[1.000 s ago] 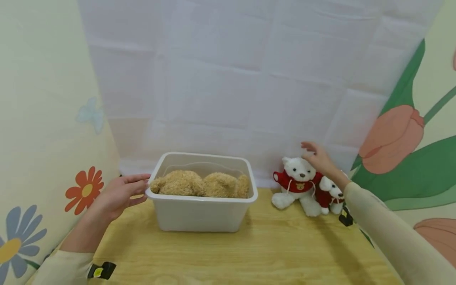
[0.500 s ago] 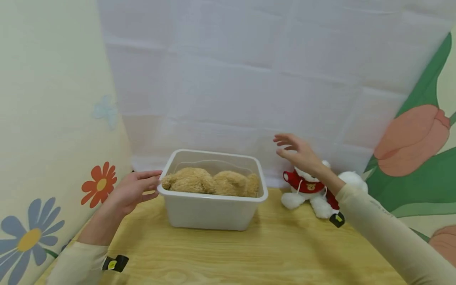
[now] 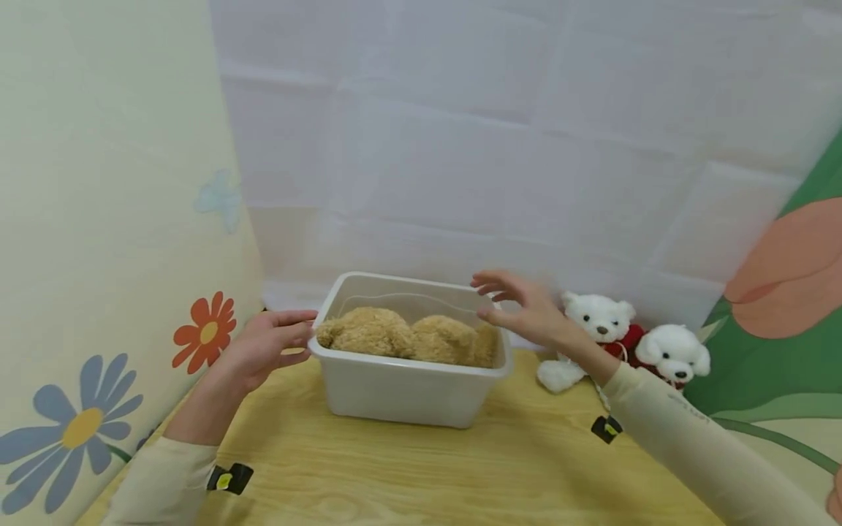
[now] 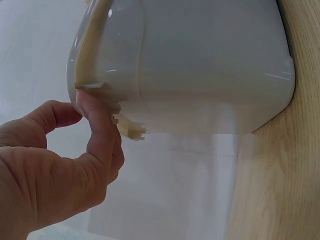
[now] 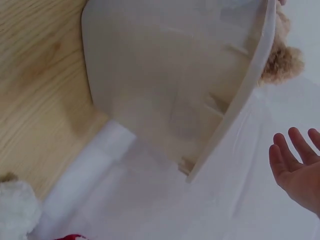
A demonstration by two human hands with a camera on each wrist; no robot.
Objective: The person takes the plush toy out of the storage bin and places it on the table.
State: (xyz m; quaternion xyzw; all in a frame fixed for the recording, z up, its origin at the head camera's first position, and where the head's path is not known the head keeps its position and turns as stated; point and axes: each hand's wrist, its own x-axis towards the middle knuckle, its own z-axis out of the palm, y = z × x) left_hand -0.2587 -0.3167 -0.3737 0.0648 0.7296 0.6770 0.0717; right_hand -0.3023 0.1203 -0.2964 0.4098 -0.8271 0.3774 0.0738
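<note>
Wooden table [image 3: 421, 467], pale yellow grain, runs back to the wall. Two white teddy bears in red jumpers sit at the table's back right edge: larger white bear [image 3: 595, 329] and smaller white bear [image 3: 672, 353], touching side by side (a white paw also shows in the right wrist view). White quilted sheet [image 3: 500, 161] hangs behind. Left wall panel carries an orange flower [image 3: 205, 332] and blue flower [image 3: 72, 431]. Right panel: pink tulip [image 3: 796, 270], green leaves.
</note>
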